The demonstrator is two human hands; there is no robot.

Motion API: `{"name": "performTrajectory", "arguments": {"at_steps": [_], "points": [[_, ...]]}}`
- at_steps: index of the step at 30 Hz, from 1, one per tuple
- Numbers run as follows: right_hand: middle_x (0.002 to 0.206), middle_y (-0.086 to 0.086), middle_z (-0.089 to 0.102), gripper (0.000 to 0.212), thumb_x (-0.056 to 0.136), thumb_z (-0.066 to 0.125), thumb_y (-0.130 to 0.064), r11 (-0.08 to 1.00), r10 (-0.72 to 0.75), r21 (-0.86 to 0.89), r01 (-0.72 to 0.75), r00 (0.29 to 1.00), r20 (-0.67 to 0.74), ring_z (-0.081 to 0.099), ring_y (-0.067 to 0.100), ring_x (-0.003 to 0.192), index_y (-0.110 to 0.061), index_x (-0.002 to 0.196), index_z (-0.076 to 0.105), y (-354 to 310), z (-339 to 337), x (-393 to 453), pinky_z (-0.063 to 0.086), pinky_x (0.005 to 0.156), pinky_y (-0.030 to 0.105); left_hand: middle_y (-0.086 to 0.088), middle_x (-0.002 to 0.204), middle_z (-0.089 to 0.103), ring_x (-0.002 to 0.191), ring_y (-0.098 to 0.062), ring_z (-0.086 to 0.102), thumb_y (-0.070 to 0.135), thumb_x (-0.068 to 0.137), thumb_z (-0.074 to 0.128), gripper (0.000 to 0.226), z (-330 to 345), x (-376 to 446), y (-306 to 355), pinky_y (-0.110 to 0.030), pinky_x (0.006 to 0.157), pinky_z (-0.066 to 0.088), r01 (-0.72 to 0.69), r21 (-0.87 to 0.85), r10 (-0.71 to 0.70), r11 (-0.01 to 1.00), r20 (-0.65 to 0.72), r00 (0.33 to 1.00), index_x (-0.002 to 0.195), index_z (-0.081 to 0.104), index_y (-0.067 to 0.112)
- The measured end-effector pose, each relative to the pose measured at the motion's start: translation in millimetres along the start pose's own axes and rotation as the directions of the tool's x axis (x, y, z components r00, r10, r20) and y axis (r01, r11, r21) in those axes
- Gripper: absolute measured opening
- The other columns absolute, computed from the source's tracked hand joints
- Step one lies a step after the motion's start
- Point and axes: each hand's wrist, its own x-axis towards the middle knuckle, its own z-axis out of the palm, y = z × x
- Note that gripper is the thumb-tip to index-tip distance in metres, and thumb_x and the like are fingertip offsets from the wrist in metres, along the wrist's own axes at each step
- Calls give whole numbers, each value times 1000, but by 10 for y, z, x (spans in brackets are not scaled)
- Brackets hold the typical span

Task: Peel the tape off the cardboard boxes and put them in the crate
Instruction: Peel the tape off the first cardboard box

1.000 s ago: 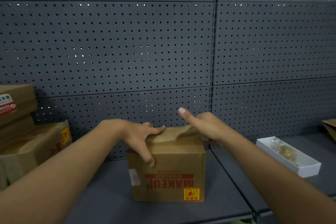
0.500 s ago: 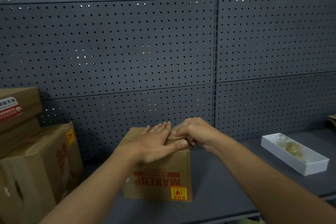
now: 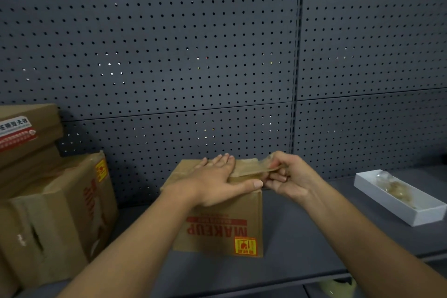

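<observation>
Boxes at far left: I count two stacked cardboard boxes, an upper one with a printed label [image 3: 21, 133] sitting on a larger lower one [image 3: 55, 215] whose side looks torn. They stand well apart from the work.

Centre of the shelf [image 3: 302, 237]: one small box marked MAKEUP [image 3: 217, 232], print upside down to me. That makes three boxes in view. No crate visible from here.

My left hand [image 3: 212, 181] lies flat on the box top, fingers straight and together, thumb stretched along the front top edge, pressing the box down.

Tape strip [image 3: 251, 168]: one, brownish and translucent, partly lifted. Its long axis runs left to right across the lid, from under the left hand's fingers out past the right edge of the box.

My right hand [image 3: 287, 176] is just beside the box's right top corner, fingers curled, pinching the free end of the tape. It is the nearer hand to the loose end; the stuck part lies to its left. I judge the pull needs to go rightward and away from the lid.

Far right: one white tray [image 3: 416, 215] holding crumpled clear stuff, probably used tape, though I cannot tell for sure.
</observation>
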Motion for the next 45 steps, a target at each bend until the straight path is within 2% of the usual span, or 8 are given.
{"name": "performTrajectory", "arguments": {"at_steps": [4,8,12,20,28,34,41,45], "points": [[43,3,28,30,75,37,13,992,-105,75,97,988,115,29,14,38,-14,64,31,30,-189,-71,49,106,55,3,174,-8,160,-13,-6,107,64,4,132,-18,-7,12,-46,130,-2,3,17,-3,1000,9,1000,167,-4,24],[75,10,47,29,80,37,15,981,-193,28,191,976,105,54,29,79,-11,73,45,-1,-177,-56,53,101,57,4,174,-8,160,-14,-7,105,68,5,125,-21,-7,27,-48,130,-3,6,28,-7,1000,12,1000,166,-6,28],[95,11,73,36,95,47,12,916,-252,-283,285,956,149,67,26,89,-3,123,63,-160,-94,-67,56,86,41,4,174,-7,160,-16,-9,101,73,8,106,-69,-6,37,-51,129,-5,-15,-8,16,1000,49,999,163,-3,47],[66,3,63,22,96,52,-7,521,-504,-738,429,853,140,68,28,77,-10,82,68,-195,90,-39,52,72,36,-6,170,26,156,-29,24,83,93,32,88,-266,125,231,-51,128,15,22,24,-24,999,93,995,164,25,32],[72,8,67,65,80,69,-75,-45,-467,-964,261,848,251,61,14,70,-10,81,66,-72,194,40,45,61,33,0,174,-7,160,-16,-12,113,56,14,138,-31,67,211,-49,129,-6,-42,-61,45,997,38,998,167,-3,32],[44,-9,29,72,66,83,-72,14,-186,-985,173,968,167,31,13,47,-18,53,39,-277,213,122,24,56,31,5,174,-9,159,-16,-12,114,51,13,142,-4,79,217,-51,129,-5,-43,-29,44,999,38,998,166,-4,32],[62,-1,48,46,79,85,-50,0,-59,-987,159,986,158,43,14,57,-16,70,56,-358,227,87,35,55,27,7,174,-9,159,-15,-13,112,56,19,141,4,96,231,-51,129,-5,-1,-21,2,1000,51,999,167,-3,28],[61,1,49,35,85,82,-26,248,25,-960,134,989,144,44,13,51,-17,68,53,-394,77,51,40,50,25,7,174,-9,159,-14,-13,109,62,21,135,6,109,223,-48,129,-6,-1,-15,2,1000,60,998,167,-3,27]]}}
